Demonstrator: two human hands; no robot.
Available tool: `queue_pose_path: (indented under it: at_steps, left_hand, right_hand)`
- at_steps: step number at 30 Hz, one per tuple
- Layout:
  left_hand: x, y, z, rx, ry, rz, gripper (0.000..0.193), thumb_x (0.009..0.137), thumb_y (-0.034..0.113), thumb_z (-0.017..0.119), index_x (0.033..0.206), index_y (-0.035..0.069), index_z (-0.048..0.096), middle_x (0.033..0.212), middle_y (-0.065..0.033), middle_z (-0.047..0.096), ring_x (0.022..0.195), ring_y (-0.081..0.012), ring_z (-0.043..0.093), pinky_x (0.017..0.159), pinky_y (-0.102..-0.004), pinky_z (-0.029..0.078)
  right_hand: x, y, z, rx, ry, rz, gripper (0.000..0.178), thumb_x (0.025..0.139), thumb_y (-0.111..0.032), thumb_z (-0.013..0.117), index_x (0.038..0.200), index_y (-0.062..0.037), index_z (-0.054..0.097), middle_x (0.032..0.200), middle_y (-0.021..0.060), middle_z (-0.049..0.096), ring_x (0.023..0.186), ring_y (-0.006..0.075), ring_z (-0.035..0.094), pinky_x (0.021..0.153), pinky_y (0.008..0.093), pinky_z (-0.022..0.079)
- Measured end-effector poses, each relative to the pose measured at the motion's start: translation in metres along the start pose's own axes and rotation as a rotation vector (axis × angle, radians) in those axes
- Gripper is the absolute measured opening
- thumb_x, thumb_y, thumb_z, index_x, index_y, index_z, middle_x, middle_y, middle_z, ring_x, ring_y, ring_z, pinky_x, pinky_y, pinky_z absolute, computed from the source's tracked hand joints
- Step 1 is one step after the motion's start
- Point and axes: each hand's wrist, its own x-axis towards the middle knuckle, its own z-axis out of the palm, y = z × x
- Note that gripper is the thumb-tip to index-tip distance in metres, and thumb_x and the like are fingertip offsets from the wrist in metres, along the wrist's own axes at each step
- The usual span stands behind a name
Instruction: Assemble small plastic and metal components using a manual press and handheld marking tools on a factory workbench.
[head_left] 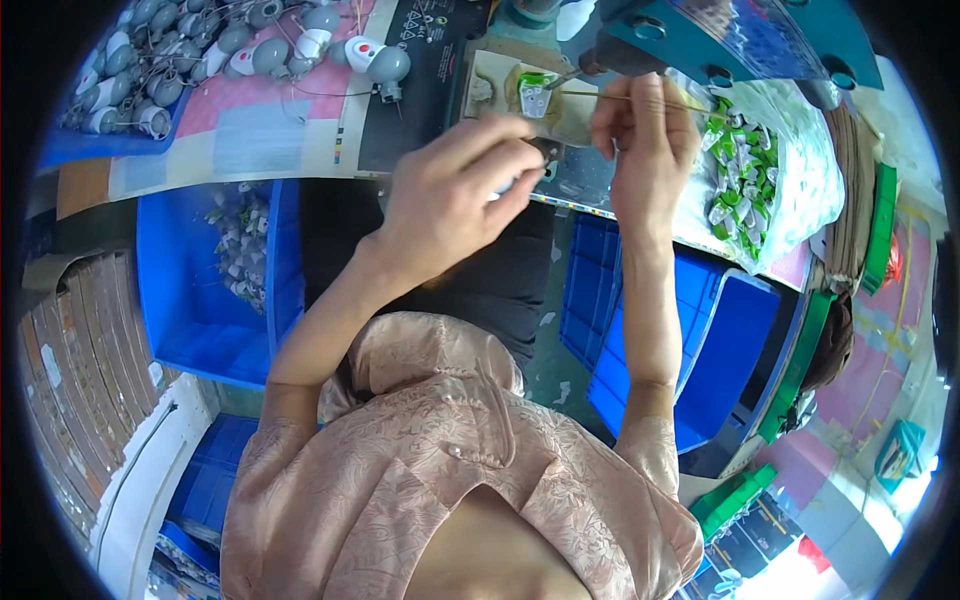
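My left hand is raised over the front edge of the bench, its fingers curled in. A pale bit shows among its fingertips, too small to name. My right hand pinches a thin yellowish-brown stick, which runs sideways through the fingers. The stick's left end reaches close to a small green and clear plastic part, seated on a worn block under the teal machine. A dark tool tip comes down from the machine beside that part.
Grey-and-white bulb-shaped units with wires are heaped at the left of the bench. A clear plastic bag holds several green and clear parts on the right. Blue bins stand below the bench, on both sides of my lap.
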Motion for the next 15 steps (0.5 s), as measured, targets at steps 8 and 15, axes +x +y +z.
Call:
queue_pose_path:
  at_steps: [8,15]
  left_hand:
    - [-0.006,-0.008,0.008,0.141,-0.079,0.044,0.021,0.078,0.009,0.078,0.095,0.009,0.067,0.122,-0.001,0.069,0.085,-0.0186,0.065,0.07,-0.0311,0.058]
    - [-0.009,-0.009,0.011,0.122,-0.056,0.004,0.021,0.078,0.009,0.078,0.096,0.009,0.067,0.123,-0.0014,0.069,0.086,-0.0182,0.066,0.071,-0.0309,0.059]
  right_hand:
    - [-0.001,0.019,0.019,-0.261,-0.02,-0.117,0.032,0.108,-0.022,0.057,0.092,0.0019,0.068,0.069,0.0025,0.065,0.058,0.0058,0.053,0.053,0.0217,0.042]
    - [0.0,0.02,0.019,-0.361,-0.045,-0.162,0.033,0.109,-0.022,0.055,0.089,0.0021,0.066,0.067,0.0024,0.063,0.056,0.0055,0.052,0.052,0.0225,0.042]
